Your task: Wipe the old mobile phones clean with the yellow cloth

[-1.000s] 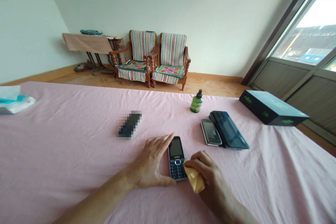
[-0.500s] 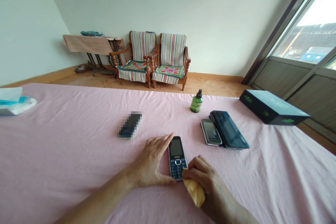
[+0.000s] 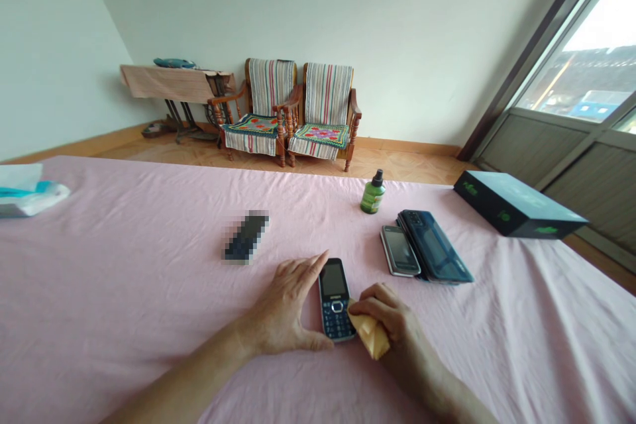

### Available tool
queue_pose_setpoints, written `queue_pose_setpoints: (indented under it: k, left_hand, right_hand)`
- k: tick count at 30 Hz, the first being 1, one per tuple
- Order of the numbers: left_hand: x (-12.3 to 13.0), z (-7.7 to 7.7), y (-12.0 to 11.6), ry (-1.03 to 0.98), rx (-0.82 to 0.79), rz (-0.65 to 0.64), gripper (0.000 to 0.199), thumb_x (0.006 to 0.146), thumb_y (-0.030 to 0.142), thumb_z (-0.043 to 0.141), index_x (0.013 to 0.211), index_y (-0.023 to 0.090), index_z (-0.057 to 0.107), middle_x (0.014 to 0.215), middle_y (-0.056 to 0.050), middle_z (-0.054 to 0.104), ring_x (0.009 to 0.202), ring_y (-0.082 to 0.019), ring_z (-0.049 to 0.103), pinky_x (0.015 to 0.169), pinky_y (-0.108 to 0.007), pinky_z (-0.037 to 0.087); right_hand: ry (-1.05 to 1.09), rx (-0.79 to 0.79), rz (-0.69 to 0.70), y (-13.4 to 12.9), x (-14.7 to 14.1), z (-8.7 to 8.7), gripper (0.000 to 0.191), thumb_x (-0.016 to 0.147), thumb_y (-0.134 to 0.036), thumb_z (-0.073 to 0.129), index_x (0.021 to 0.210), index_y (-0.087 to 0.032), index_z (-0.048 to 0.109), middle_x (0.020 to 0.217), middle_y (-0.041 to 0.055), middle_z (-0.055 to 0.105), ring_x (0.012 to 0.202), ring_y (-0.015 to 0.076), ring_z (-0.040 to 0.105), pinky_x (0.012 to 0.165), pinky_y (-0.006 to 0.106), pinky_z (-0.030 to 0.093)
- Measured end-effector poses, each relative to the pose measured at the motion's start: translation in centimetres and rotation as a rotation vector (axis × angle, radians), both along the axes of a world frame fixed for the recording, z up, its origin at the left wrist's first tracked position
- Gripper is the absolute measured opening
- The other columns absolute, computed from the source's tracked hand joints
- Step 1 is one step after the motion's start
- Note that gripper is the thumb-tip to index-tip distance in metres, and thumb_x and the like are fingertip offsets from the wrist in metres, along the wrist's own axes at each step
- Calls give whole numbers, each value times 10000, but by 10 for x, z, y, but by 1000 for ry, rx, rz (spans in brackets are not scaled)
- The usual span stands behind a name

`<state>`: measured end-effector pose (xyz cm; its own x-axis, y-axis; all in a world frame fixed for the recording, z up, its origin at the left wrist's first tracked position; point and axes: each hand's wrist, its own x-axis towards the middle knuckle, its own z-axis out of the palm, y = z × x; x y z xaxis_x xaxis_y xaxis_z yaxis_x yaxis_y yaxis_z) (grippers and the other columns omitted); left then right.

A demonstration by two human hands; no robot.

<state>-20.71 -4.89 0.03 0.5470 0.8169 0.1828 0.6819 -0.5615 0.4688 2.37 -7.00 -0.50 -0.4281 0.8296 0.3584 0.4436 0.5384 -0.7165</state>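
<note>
A dark blue keypad mobile phone (image 3: 336,298) lies face up on the pink sheet, its screen end pointing away from me. My left hand (image 3: 283,308) steadies it from the left, fingers by the top edge and thumb by the bottom corner. Pinched in my right hand (image 3: 392,324) is a crumpled yellow cloth (image 3: 370,333). The cloth touches the phone's right edge, beside the keys. Part of the cloth is hidden under my right fingers.
Farther off lie a pixelated dark phone (image 3: 247,236), a silver-edged phone (image 3: 400,250) and a larger blue phone (image 3: 434,246). Behind them stand a green spray bottle (image 3: 372,195) and a black box (image 3: 517,204). A tissue pack (image 3: 34,197) is at far left.
My right hand and the yellow cloth have slid slightly up along the phone's right edge, uncovering the lower right keys. My left hand and the phone stay in place.
</note>
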Motion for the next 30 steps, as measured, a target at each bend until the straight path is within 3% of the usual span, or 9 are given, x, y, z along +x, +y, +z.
queue_pose_setpoints:
  k: [5,12,19,30]
  left_hand:
    - [0,-2,0,-6,14,4,1228,597,676,743,1495,263,14,1470,-135,345,1296,-371,348,1062,-534,251]
    - [0,-1,0,-13,17,21,1225,592,609,789,1490,261,32,1472,-128,342,1302,-351,345,1060,-526,258]
    - [1,1,-1,-27,14,13,1203,590,575,797,1487,261,59,1467,-128,349,1301,-359,352,1057,-538,263]
    - [3,-2,-1,-67,37,12,1191,585,374,821,1487,275,50,1442,-111,378,1275,-350,381,1057,-505,279]
  right_hand:
    - [3,18,16,-5,0,-4,194,793,-35,560,844,-174,686,777,52,562,722,165,546,601,262,401]
    - [-43,43,95,-18,-4,11,140,753,-50,569,714,-167,633,703,46,560,677,167,531,558,261,363]
    - [-92,163,64,-16,-1,14,201,782,-29,504,825,-175,634,744,61,572,714,193,507,589,296,374]
    - [-165,209,186,-19,-26,10,144,831,-73,599,890,-197,641,838,51,633,781,195,524,668,304,395]
